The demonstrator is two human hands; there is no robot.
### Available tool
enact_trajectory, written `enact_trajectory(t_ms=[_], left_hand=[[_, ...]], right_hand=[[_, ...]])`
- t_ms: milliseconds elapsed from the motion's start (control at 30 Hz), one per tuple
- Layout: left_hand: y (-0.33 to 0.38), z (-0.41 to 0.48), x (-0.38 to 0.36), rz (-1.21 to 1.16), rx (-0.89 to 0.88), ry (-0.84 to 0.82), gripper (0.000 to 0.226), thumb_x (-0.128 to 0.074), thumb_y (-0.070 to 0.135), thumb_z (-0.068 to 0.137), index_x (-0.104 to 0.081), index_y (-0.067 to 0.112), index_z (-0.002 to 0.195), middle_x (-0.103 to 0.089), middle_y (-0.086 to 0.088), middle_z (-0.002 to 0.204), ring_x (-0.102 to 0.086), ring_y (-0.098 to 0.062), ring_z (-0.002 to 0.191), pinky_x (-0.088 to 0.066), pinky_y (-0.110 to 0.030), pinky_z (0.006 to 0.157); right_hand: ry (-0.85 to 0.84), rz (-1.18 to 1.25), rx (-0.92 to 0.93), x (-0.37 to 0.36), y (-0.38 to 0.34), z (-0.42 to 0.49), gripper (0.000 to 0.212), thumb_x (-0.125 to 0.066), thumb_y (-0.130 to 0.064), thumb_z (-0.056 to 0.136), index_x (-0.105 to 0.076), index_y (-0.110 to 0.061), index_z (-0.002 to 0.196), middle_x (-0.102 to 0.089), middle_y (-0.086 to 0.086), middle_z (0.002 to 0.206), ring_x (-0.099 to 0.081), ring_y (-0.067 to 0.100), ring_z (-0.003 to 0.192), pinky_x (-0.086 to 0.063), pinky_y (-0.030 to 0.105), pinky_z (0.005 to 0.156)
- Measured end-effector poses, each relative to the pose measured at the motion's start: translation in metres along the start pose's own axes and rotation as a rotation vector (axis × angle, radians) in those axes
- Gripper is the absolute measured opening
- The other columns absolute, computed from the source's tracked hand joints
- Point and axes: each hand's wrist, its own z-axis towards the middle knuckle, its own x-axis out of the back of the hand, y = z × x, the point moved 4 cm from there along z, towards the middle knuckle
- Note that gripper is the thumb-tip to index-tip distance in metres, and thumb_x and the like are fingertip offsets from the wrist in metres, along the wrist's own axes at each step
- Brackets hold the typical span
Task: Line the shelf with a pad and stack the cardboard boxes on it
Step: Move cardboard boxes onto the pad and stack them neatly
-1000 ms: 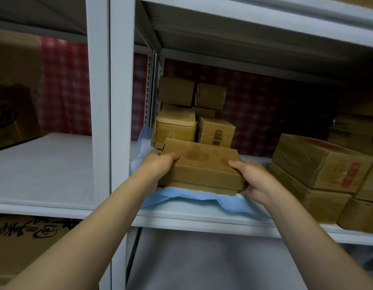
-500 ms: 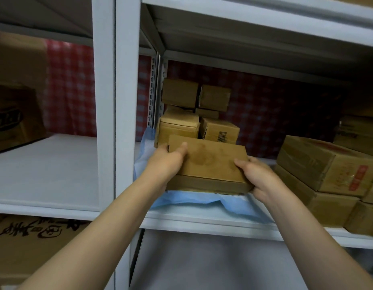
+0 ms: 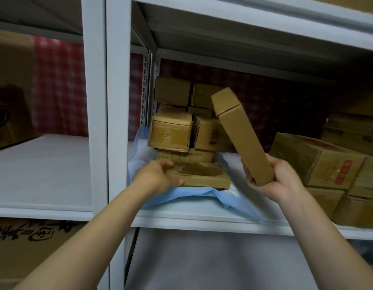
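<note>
White metal shelving fills the view, with a red checked cloth [image 3: 56, 84] hanging behind it. On the shelf [image 3: 202, 216] a blue pad [image 3: 187, 194] lies at the left end, its front edge rumpled and spilling over the shelf's front edge, its left side riding up against the upright [image 3: 118, 101].

On the pad, near the front edge, lies a flat box [image 3: 204, 177], level. The left hand [image 3: 158, 177] holds its left end, thumb on top and fingers curled around the near edge. Behind it, toward the back left corner, stands a stack of boxes [image 3: 173, 122]: another flat one at the bottom, two square ones side by side on that, smaller ones above. The stack looks uneven, the front left square box overhanging what carries it.

The right hand [image 3: 273, 181] grips a second flat box [image 3: 242, 139] by its lower end, fingers wrapped tight around it. This one is in the air, tilted steeply on edge, its upper end leaning left toward the stack; whether it touches the stack cannot be told.

At the right end of the shelf, off the pad, larger cartons [image 3: 319, 162] sit piled, some with red print. The next bay to the left has a bare white shelf board [image 3: 41, 170] and a brown carton [image 3: 7, 114] at its far left edge.
</note>
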Motion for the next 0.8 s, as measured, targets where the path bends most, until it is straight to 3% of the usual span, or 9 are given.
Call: enact_trajectory(t_ms=[100, 233, 433, 533, 600, 667, 733, 800], left_hand=[[-0.005, 0.005, 0.0, 0.173, -0.033, 0.046, 0.047, -0.078, 0.054, 0.069, -0.055, 0.048, 0.11, -0.063, 0.002, 0.127, -0.056, -0.025, 0.119, -0.045, -0.04, 0.106], [-0.002, -0.002, 0.002, 0.286, -0.07, 0.155, 0.064, -0.074, 0.06, 0.073, -0.055, 0.043, 0.132, -0.055, -0.005, 0.134, -0.051, -0.03, 0.122, -0.047, -0.04, 0.101], [0.001, -0.01, -0.001, 0.393, -0.059, 0.186, 0.065, -0.069, 0.063, 0.077, -0.05, 0.042, 0.135, -0.042, -0.009, 0.138, -0.038, -0.032, 0.129, -0.041, -0.039, 0.1], [-0.005, -0.004, 0.0, 0.243, -0.013, 0.087, 0.07, -0.071, 0.072, 0.06, -0.053, 0.048, 0.124, -0.049, -0.005, 0.134, -0.044, -0.03, 0.125, -0.041, -0.039, 0.107], [-0.007, 0.001, 0.004, 0.062, -0.007, 0.128, 0.07, -0.061, 0.071, 0.054, -0.054, 0.05, 0.12, -0.057, -0.003, 0.128, -0.053, -0.028, 0.117, -0.046, -0.041, 0.103], [-0.004, 0.0, 0.011, -0.139, -0.042, 0.244, 0.049, -0.058, 0.048, 0.082, -0.053, 0.04, 0.13, -0.057, 0.0, 0.124, -0.059, -0.022, 0.102, -0.052, -0.035, 0.09], [-0.001, -0.001, 0.016, -0.345, -0.062, 0.33, 0.029, -0.046, 0.028, 0.101, -0.054, 0.029, 0.128, -0.058, 0.001, 0.117, -0.057, -0.014, 0.085, -0.048, -0.027, 0.072], [-0.001, 0.0, 0.016, -0.467, -0.055, 0.348, 0.021, -0.039, 0.036, 0.104, -0.055, 0.029, 0.116, -0.061, -0.002, 0.115, -0.058, -0.016, 0.091, -0.047, -0.03, 0.08]], right_hand=[[0.038, 0.017, 0.001, 0.007, 0.0, 0.005, 0.036, -0.049, -0.033, 0.099, -0.054, -0.017, 0.131, -0.066, 0.011, 0.125, -0.064, 0.025, 0.113, -0.048, 0.039, 0.064], [0.039, -0.011, -0.003, 0.009, 0.003, 0.004, 0.029, -0.05, -0.034, 0.099, -0.057, -0.013, 0.118, -0.066, 0.012, 0.12, -0.063, 0.027, 0.112, -0.048, 0.038, 0.07], [0.011, -0.155, -0.005, 0.005, -0.002, -0.003, 0.018, -0.052, -0.028, 0.1, -0.062, -0.013, 0.096, -0.067, 0.01, 0.094, -0.063, 0.024, 0.084, -0.049, 0.036, 0.071], [0.015, -0.271, -0.029, -0.005, -0.005, -0.001, 0.018, -0.057, -0.023, 0.097, -0.064, -0.009, 0.106, -0.069, 0.014, 0.099, -0.066, 0.026, 0.087, -0.054, 0.041, 0.075], [0.018, -0.36, -0.035, -0.015, -0.007, 0.003, 0.015, -0.055, -0.02, 0.098, -0.064, -0.009, 0.103, -0.07, 0.014, 0.096, -0.067, 0.026, 0.083, -0.055, 0.044, 0.074], [0.029, -0.451, -0.059, -0.024, -0.006, 0.008, 0.013, -0.053, -0.017, 0.098, -0.063, -0.009, 0.1, -0.068, 0.015, 0.09, -0.066, 0.027, 0.08, -0.055, 0.046, 0.08], [0.051, -0.518, -0.088, -0.031, -0.003, 0.011, 0.01, -0.052, -0.016, 0.096, -0.057, -0.01, 0.103, -0.066, 0.016, 0.095, -0.065, 0.028, 0.086, -0.053, 0.047, 0.088], [0.067, -0.537, -0.099, -0.036, -0.002, 0.015, 0.01, -0.052, -0.015, 0.094, -0.053, -0.011, 0.104, -0.064, 0.016, 0.1, -0.064, 0.03, 0.095, -0.051, 0.046, 0.091]])
